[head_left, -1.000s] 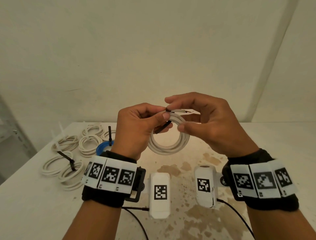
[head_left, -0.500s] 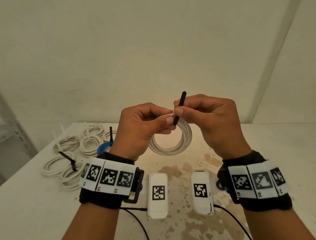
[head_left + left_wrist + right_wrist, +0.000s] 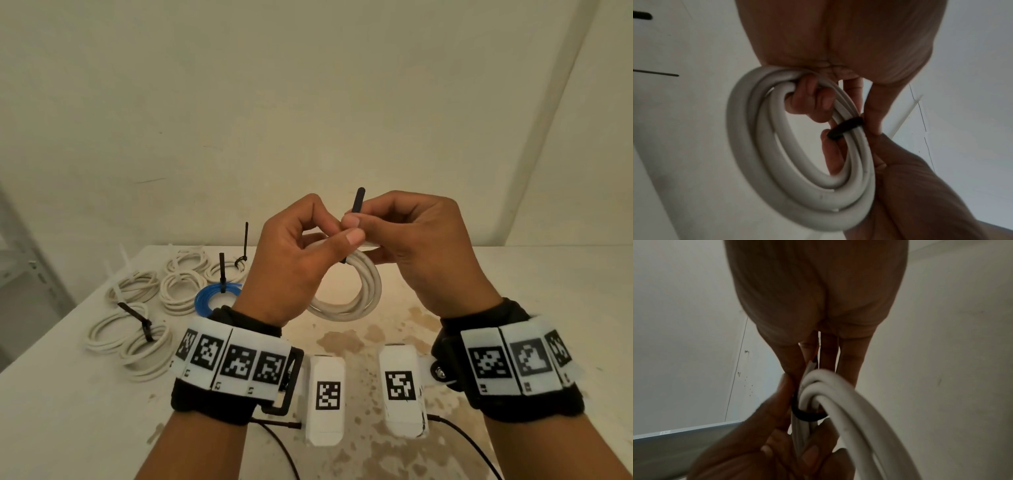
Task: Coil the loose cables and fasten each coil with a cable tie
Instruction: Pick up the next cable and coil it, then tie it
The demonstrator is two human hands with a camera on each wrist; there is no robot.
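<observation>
White cable coil (image 3: 356, 291), light and springy by appearance, hung below left hand (image 3: 291, 270) fingers curled round its turns; right hand (image 3: 421, 253) fingertips pinched black cable tie (image 3: 357, 202), best gripped beside that tie.

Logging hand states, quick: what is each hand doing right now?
Left hand: grips the white cable coil.
Right hand: pinches the black cable tie looped round the coil.
</observation>
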